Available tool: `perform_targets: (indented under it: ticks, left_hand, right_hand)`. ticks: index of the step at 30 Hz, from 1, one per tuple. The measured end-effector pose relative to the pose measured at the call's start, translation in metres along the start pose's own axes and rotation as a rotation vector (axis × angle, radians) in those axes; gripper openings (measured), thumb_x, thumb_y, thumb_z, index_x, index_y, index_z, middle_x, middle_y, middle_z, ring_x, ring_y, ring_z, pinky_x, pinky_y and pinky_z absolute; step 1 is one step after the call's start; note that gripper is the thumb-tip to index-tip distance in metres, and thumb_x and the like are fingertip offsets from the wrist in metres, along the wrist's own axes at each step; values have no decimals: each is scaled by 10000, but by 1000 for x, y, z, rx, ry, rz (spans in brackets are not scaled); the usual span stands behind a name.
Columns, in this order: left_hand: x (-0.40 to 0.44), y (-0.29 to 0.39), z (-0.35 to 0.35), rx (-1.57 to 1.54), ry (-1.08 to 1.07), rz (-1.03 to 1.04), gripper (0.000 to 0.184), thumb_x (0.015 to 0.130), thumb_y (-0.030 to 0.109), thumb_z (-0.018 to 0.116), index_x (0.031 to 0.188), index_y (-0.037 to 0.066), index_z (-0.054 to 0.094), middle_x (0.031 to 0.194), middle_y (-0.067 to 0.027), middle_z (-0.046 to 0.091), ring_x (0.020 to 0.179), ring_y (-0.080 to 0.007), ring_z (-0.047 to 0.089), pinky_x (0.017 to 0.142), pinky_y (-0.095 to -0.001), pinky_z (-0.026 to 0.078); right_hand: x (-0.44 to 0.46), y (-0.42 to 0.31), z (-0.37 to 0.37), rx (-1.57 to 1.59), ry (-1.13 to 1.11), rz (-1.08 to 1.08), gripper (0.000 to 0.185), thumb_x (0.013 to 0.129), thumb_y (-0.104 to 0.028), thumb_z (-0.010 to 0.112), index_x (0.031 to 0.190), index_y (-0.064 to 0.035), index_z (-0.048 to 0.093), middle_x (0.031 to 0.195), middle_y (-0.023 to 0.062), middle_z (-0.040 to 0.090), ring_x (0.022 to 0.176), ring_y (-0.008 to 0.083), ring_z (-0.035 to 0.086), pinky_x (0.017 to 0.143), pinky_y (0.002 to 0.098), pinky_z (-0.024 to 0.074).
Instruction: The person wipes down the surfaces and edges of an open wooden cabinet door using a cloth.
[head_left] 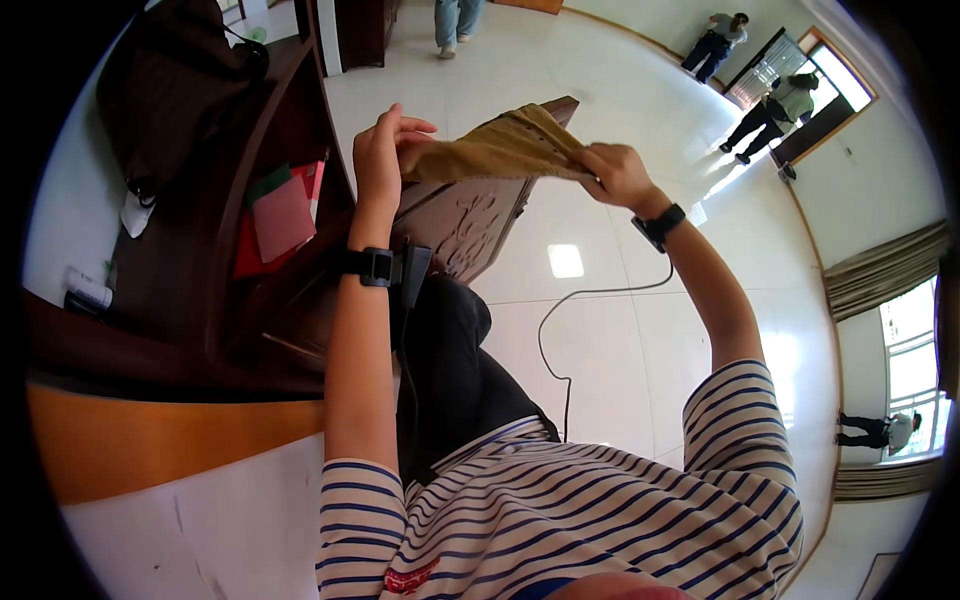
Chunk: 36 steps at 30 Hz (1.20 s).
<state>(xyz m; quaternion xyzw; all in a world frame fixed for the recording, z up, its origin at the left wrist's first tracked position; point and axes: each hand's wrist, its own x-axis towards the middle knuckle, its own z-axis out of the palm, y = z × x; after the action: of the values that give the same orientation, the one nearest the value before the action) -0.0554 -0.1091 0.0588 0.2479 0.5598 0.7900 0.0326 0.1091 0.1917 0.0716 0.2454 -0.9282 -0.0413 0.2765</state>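
Note:
A tan-brown cloth (490, 148) is stretched between my two hands, above a dark carved wooden door (470, 235). My left hand (385, 155) is at the cloth's left end, its fingers apart and partly raised, with the thumb side hidden behind the fabric. At the other end, my right hand (617, 175) pinches the cloth's edge between thumb and fingers. Both wrists wear black straps, and a thin cable hangs from the right one.
Dark wooden cabinet shelves (225, 200) hold red and pink folders (283, 220); a dark bag (165, 90) rests above them. A white bottle (88, 288) lies at far left. Several people stand farther off. The cable (545, 325) curves over the pale floor (600, 330).

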Motion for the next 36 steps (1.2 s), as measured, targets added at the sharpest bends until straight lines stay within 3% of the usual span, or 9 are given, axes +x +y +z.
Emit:
perform_targets:
  ticks: [2, 8, 9, 13, 16, 20, 22, 28, 36]
  left_hand:
    - [-6, 6, 2, -67, -89, -179, 447, 952, 336, 486, 836, -21, 729, 784, -107, 728, 692, -120, 625, 631, -246, 427]
    - [-3, -17, -2, 338, -113, -27, 346, 934, 275, 534, 959, -21, 711, 838, -96, 722, 804, -144, 667, 782, -261, 489]
    - [-4, -18, 0, 436, -127, 13, 372, 921, 326, 570, 979, -16, 705, 899, -130, 730, 856, -211, 692, 803, -289, 506]
    - [-14, -14, 18, 1082, -154, 180, 561, 861, 578, 596, 860, 36, 741, 848, -168, 723, 841, -336, 697, 763, -393, 545]
    - [-14, 5, 30, 1392, -341, -28, 616, 849, 635, 577, 839, 41, 742, 794, -177, 714, 779, -344, 700, 699, -432, 546]
    - [-9, -3, 24, 1398, -341, 115, 663, 853, 683, 532, 848, 46, 719, 761, -185, 699, 758, -374, 692, 688, -461, 546]
    - [-7, -10, 21, 1438, -312, 139, 648, 866, 668, 527, 839, 47, 710, 749, -196, 693, 736, -373, 691, 667, -458, 547]
    - [-18, -30, 17, 1532, -207, 474, 509, 990, 462, 467, 723, 71, 654, 583, -130, 648, 548, -307, 662, 543, -407, 526]
    - [-30, -32, 23, 1498, -87, 756, 396, 968, 287, 576, 620, 100, 607, 495, -67, 594, 414, -232, 580, 443, -351, 473]
  right_hand:
    - [-21, -5, 8, 13, -31, 53, 274, 759, -107, 651, 1026, -74, 601, 751, 87, 604, 653, 288, 611, 557, 394, 510]
    - [-50, -42, 49, 80, -173, 240, 396, 798, -84, 654, 1170, -52, 525, 1011, 149, 626, 862, 338, 648, 747, 406, 560]
    - [-52, -44, 52, 125, -331, 332, 480, 831, -108, 665, 1280, -76, 499, 1188, 146, 597, 1053, 324, 606, 889, 413, 534]
    - [-51, -37, 48, 152, -591, 222, 497, 879, -209, 674, 1357, -176, 543, 1336, 76, 561, 1288, 270, 451, 1100, 423, 392]
    - [-11, -21, 26, 172, -400, 208, 284, 887, -203, 656, 1159, -126, 683, 1248, 86, 620, 1176, 274, 547, 1010, 410, 460]
    - [57, 6, 20, 85, -101, 227, 289, 946, -249, 562, 1175, -114, 676, 1193, 81, 663, 1079, 288, 609, 938, 407, 483]
    - [87, 25, 36, 9, -160, 241, 282, 960, -294, 509, 1114, -147, 693, 1157, 55, 675, 1057, 271, 617, 909, 397, 490]
    - [87, 16, 127, 30, 181, 583, 318, 889, -267, 473, 821, -69, 713, 845, 103, 705, 872, 293, 622, 891, 431, 413]
    - [72, 3, 122, -3, 393, 529, 313, 861, -219, 505, 629, -48, 627, 726, 95, 670, 790, 299, 605, 832, 419, 422]
